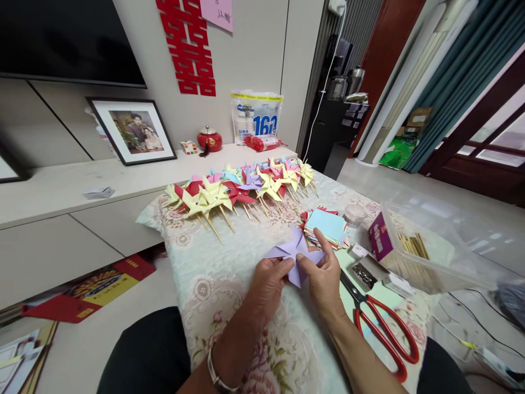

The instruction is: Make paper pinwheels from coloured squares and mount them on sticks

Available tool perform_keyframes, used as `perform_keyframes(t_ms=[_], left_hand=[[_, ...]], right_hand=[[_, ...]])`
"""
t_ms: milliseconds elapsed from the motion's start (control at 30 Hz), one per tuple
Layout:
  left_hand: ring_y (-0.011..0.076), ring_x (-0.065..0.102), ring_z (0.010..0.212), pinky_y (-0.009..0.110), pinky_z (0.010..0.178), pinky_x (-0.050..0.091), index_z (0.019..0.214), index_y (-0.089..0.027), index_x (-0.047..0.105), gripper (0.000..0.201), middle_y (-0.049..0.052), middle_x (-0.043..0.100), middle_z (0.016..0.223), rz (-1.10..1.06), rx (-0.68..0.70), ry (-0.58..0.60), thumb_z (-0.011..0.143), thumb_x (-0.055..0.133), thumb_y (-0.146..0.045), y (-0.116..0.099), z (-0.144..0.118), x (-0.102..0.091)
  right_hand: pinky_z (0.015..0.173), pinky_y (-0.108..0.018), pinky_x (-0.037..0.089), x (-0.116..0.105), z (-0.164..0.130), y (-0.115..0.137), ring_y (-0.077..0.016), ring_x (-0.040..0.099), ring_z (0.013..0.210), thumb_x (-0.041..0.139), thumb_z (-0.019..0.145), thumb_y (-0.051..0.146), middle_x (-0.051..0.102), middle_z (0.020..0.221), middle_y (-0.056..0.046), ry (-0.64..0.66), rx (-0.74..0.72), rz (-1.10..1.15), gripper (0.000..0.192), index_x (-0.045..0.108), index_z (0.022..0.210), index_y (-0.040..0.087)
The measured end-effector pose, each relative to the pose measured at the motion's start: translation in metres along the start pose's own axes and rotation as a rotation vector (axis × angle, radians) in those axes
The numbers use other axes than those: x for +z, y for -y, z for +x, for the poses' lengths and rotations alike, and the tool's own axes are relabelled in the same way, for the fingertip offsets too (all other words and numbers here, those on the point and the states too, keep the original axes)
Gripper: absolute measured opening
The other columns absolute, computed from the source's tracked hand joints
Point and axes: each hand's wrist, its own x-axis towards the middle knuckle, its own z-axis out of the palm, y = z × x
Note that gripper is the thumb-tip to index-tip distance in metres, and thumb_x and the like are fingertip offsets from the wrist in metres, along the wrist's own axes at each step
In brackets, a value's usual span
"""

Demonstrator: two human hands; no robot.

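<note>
A purple paper pinwheel (294,249) is held between both hands above the table, its blades folded in toward the middle. My left hand (268,279) pinches its lower left side, and the thumb lies on the paper. With thumb and fingers, my right hand (324,271) grips the right side, the thumb pressing near the centre and the index finger raised. Just behind lies a stack of coloured paper squares (327,223), light blue on top. Scissors with red handles (383,328) rest right of my right forearm, beside a small box of metal pins (364,275).
Many finished pinwheels on sticks (241,189) lie across the table's far side. A clear plastic bin (445,265) with wooden sticks stands at the right. Behind the table, a white cabinet (135,180) bears a framed photo (133,131), a red jar (209,139) and a bag (257,117).
</note>
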Motion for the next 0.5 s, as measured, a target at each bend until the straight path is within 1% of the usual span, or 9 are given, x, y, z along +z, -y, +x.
perform_keyframes(t_ms=[133, 233, 367, 500], left_hand=[[0.0291, 0.069, 0.101, 0.036, 0.088, 0.052, 0.093, -0.016, 0.077, 0.025, 0.008, 0.078, 0.088, 0.017, 0.018, -0.005, 0.072, 0.074, -0.029, -0.0020, -0.0005, 0.0027], [0.0301, 0.070, 0.099, 0.037, 0.088, 0.052, 0.086, -0.015, 0.078, 0.021, 0.008, 0.078, 0.084, 0.042, 0.018, -0.038, 0.070, 0.074, -0.029, -0.0031, -0.0013, 0.0040], [0.0302, 0.070, 0.096, 0.037, 0.085, 0.053, 0.082, -0.015, 0.077, 0.019, 0.007, 0.078, 0.079, 0.045, 0.007, -0.061, 0.070, 0.073, -0.029, -0.0045, -0.0021, 0.0056], [0.0300, 0.070, 0.093, 0.036, 0.080, 0.053, 0.079, -0.017, 0.076, 0.017, 0.007, 0.076, 0.074, 0.060, 0.012, -0.062, 0.069, 0.073, -0.030, -0.0057, -0.0021, 0.0067]], right_hand=[[0.060, -0.028, 0.047, 0.0034, -0.0031, -0.0014, -0.0152, 0.056, 0.064, 0.076, 0.067, 0.031, 0.062, 0.079, 0.001, 0.011, 0.000, 0.001, 0.081, 0.049, 0.141, 0.014], [0.059, -0.028, 0.046, 0.0048, -0.0054, -0.0005, -0.0152, 0.054, 0.063, 0.075, 0.068, 0.032, 0.062, 0.080, 0.001, 0.036, 0.004, 0.007, 0.080, 0.048, 0.142, 0.015], [0.057, -0.028, 0.046, 0.0062, -0.0074, 0.0022, -0.0149, 0.054, 0.062, 0.076, 0.067, 0.032, 0.063, 0.083, 0.000, 0.035, 0.007, -0.005, 0.080, 0.049, 0.141, 0.014], [0.059, -0.029, 0.048, 0.0086, -0.0096, 0.0045, -0.0169, 0.057, 0.065, 0.076, 0.067, 0.033, 0.065, 0.084, -0.001, 0.031, 0.009, 0.007, 0.079, 0.050, 0.139, 0.013]])
